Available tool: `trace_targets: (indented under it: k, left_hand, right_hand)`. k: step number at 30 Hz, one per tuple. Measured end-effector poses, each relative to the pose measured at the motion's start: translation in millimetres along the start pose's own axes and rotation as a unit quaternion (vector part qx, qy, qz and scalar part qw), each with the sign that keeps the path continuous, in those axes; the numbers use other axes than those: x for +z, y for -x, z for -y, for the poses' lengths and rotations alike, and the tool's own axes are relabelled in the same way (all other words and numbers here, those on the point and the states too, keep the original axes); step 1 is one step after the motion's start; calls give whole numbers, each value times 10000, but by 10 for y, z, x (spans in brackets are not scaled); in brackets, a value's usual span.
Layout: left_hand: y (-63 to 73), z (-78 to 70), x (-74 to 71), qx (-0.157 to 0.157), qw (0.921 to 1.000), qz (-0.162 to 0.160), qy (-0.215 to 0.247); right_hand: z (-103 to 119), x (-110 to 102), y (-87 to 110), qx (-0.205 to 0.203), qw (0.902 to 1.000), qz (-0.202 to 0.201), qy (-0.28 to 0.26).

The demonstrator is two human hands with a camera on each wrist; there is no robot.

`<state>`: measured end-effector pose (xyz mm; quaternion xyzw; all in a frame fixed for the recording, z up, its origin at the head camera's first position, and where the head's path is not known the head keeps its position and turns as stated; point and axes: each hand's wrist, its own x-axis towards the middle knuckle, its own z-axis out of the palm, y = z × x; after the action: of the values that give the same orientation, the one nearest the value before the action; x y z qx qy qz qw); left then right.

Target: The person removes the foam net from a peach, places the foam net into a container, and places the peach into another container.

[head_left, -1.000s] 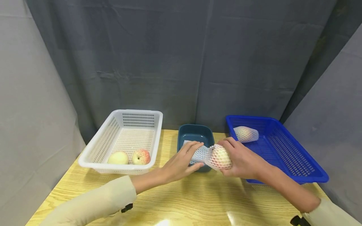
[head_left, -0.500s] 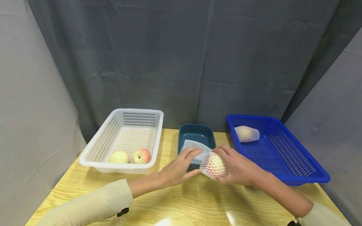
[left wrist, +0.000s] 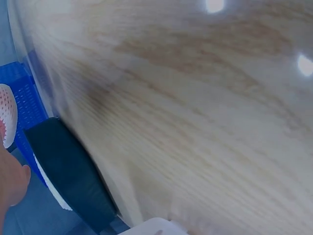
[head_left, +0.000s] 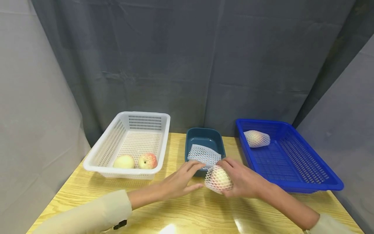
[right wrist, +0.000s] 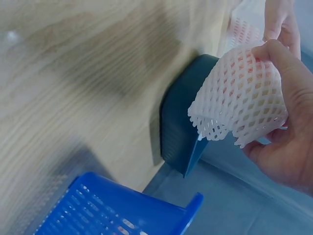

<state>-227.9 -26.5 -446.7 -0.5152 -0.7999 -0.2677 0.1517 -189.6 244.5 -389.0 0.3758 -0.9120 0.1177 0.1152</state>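
In the head view my right hand (head_left: 242, 179) grips a pale, pink-tinged peach (head_left: 220, 178) covered by a white foam net sleeve (right wrist: 239, 93). The right wrist view shows thumb and fingers curled round the covered fruit, with the sleeve's loose end flaring out beyond it. My left hand (head_left: 184, 179) is just left of the peach, fingers extended and apart from it, holding nothing. Behind both hands, a small teal bin (head_left: 204, 141) contains flat white foam net sleeves (head_left: 204, 154).
At left, a white plastic basket (head_left: 100, 143) contains two bare peaches, one pale (head_left: 124, 161) and one reddish (head_left: 147, 161). On the right stands a blue basket (head_left: 292, 156) with a net-wrapped peach (head_left: 255, 139) in its back left corner. All stand on a wooden table (head_left: 175, 214).
Both hands have come nearer the body, the right bringing the netted peach along. My left fingers, earlier at the sleeve's end, have drawn away to the left.
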Motion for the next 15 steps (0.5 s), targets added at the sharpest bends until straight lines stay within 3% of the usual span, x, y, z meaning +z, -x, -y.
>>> trace_targets:
  k: [7, 15]
  left_hand:
    - [61, 17, 51, 62, 10000, 37, 39]
    - [95, 6, 65, -19, 9996, 259, 81]
  right_hand:
    - [40, 67, 30, 180, 9987, 383, -271]
    - [67, 193, 59, 185, 9984, 448, -278]
